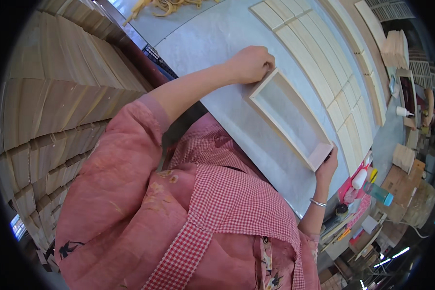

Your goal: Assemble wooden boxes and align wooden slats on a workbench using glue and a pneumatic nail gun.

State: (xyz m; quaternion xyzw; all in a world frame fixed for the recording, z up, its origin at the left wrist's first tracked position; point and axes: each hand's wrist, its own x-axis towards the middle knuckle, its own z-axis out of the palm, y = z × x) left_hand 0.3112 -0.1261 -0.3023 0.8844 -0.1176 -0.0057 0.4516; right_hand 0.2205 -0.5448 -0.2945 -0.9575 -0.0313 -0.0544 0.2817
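A long rectangular frame of pale wood (286, 137) is tilted over the grey tabletop, and the table's surface shows through its middle. At its far left corner my left hand (252, 65) is closed, with curled fingers against the end piece. My right hand (327, 166) grips the opposite short end, its fingers partly hidden behind the wood. Beyond the frame, rows of flat pale wooden strips (307, 53) lie side by side on the table.
Tall stacks of wooden boards (58, 72) rise close on my left. Yellowish bands (171, 6) lie at the table's far end. Longer wooden strips (367, 72) run along the right side. Near the right edge are a white bottle (359, 179) and a teal-capped container (379, 193).
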